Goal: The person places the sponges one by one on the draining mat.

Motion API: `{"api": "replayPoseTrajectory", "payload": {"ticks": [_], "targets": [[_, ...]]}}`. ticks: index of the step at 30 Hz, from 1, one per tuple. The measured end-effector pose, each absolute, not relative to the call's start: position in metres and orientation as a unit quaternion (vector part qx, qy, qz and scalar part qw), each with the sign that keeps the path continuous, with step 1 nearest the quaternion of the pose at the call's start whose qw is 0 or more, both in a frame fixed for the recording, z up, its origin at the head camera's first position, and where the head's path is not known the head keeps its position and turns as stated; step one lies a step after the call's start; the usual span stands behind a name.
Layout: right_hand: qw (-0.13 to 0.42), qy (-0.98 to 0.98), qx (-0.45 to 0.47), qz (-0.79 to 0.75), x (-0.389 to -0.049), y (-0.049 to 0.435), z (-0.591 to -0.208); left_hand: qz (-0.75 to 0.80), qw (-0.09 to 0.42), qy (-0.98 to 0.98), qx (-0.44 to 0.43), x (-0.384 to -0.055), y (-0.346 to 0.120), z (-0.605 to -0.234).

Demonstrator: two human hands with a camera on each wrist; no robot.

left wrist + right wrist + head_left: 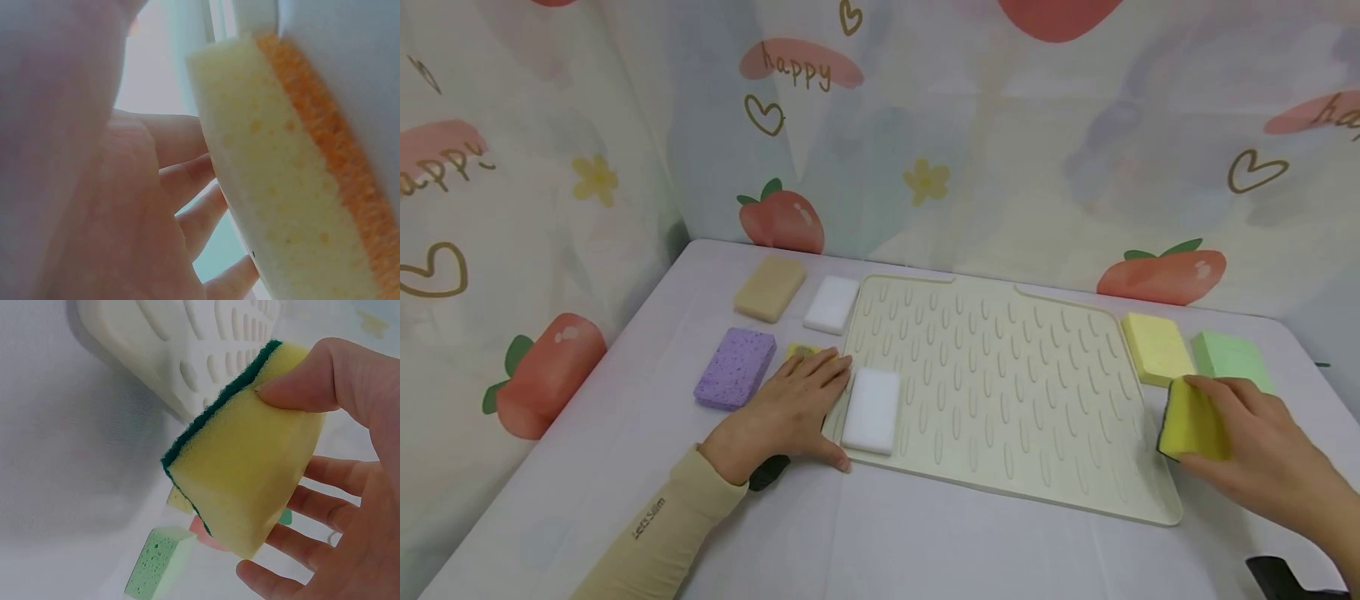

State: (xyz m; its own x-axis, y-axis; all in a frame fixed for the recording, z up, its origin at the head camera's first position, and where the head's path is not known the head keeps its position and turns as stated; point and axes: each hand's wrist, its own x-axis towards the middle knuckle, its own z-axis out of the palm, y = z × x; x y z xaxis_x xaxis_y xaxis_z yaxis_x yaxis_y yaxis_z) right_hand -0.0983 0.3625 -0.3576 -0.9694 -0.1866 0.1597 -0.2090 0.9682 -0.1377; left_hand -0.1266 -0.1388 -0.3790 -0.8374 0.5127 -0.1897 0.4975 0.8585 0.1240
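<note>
Grip at right (1262, 446) pinches a yellow sponge (1202, 427) beside the mat (1000, 483), green side facing it, long axis slanting up rightward in the right-wrist view. Left grip (786, 412), fingers extended, touches an orange-backed sponge (269, 169). The mat bears a white block (872, 411); a backdrop (1000, 142) hangs behind the bench (887, 542).

held sponge (240, 465): foam (backing (217, 403) rough, fibrous) | mat (1000, 392): matt, ridged

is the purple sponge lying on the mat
No, the purple sponge lies on the table, left of the mat.
</note>
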Motion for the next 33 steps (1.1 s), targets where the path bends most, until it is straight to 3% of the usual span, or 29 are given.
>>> {"api": "replayPoseTrajectory", "payload": {"ticks": [33], "targets": [[0.073, -0.978, 0.172, 0.094, -0.1, 0.316, -0.35, 0.037, 0.107, 0.958, 0.264, -0.127, -0.139, -0.38]]}}
